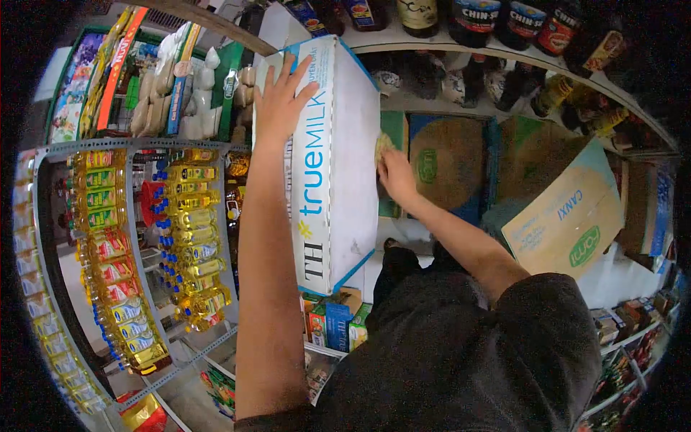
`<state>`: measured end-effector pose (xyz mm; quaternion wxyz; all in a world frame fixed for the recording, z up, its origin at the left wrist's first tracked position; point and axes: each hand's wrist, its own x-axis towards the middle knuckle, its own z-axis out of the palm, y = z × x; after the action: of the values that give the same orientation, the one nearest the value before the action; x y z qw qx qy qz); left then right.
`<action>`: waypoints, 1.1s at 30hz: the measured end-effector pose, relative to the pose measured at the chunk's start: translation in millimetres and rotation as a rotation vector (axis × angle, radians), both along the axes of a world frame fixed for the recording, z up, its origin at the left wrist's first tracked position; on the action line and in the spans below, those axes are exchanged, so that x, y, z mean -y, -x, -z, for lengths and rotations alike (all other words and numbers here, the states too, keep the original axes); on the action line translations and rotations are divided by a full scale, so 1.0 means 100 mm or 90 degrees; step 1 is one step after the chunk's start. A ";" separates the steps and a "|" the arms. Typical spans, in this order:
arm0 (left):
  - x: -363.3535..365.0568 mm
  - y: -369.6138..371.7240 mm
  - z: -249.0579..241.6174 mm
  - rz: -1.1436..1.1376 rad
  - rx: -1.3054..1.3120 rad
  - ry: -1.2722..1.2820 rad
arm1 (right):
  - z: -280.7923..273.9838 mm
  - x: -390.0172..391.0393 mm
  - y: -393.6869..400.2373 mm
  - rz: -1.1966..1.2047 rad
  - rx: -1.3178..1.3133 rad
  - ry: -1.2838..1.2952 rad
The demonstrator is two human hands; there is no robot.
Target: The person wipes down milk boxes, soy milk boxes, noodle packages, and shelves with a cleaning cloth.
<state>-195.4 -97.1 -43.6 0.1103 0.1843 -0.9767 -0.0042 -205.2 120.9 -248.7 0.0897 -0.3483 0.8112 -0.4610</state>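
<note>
A large white TH true MILK carton (354, 165) with blue edges stands tilted in front of me. My left hand (282, 104) lies on its printed face near the top, fingers spread and palm against the cardboard. On the carton's far side, my right hand (396, 175) is closed on a crumpled yellowish cloth (383, 146), which touches or nearly touches the plain white side. Part of the cloth is hidden by the fingers. Faint grey smudges show on that side's lower part.
Shelves of cooking oil bottles (198, 237) stand at the left. Dark sauce bottles (475, 21) line a shelf overhead. A brown Fami carton (568, 216) leans at the right, with another brown carton (450, 155) behind my right hand. Small packs (338, 324) sit below the milk carton.
</note>
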 end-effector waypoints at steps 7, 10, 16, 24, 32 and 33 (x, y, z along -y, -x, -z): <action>0.01 -0.01 0.00 -0.002 0.008 0.001 | 0.06 -0.46 -0.35 -0.176 -0.153 -0.033; 0.01 0.01 -0.03 0.002 0.000 -0.008 | 0.16 -0.27 -0.13 -0.178 -0.174 -0.075; 0.03 0.01 -0.01 0.006 0.005 0.004 | 0.17 0.40 0.75 -0.077 -0.262 -0.053; 0.04 0.01 -0.02 0.006 0.021 0.007 | 0.18 0.56 0.77 0.017 -0.187 -0.037; 0.00 0.00 -0.05 -0.012 0.016 -0.005 | -0.07 -0.51 -0.82 -0.054 0.121 0.040; 0.00 0.01 -0.04 -0.011 0.003 -0.020 | -0.10 -0.60 -1.01 -0.051 0.220 0.074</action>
<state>-196.5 -97.6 -40.0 0.1051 0.1948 -0.9750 -0.0185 -104.6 181.2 -238.6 0.2259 -0.3006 0.7413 -0.5560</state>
